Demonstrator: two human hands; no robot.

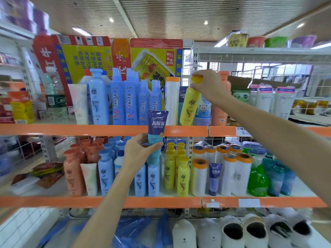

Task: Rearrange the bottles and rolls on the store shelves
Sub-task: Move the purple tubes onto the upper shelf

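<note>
My left hand [138, 151] pinches a dark blue and teal tube [156, 129] by its lower end, upright in front of the upper shelf's orange edge [89, 130]. My right hand [208, 85] grips the cap of a yellow bottle [189, 106], which tilts on the upper shelf beside a white roll with an orange end [172, 101]. Blue bottles [117, 102] stand in a row to the left. On the middle shelf stand more yellow bottles [182, 176], several white rolls [231, 174] and a second blue tube [214, 178].
Orange bottles [73, 174] and blue bottles [105, 174] fill the middle shelf's left part, green and teal bottles [258, 181] its right. Flattened cartons [107, 56] lean behind the upper row. White slippers [232, 231] lie on the bottom shelf.
</note>
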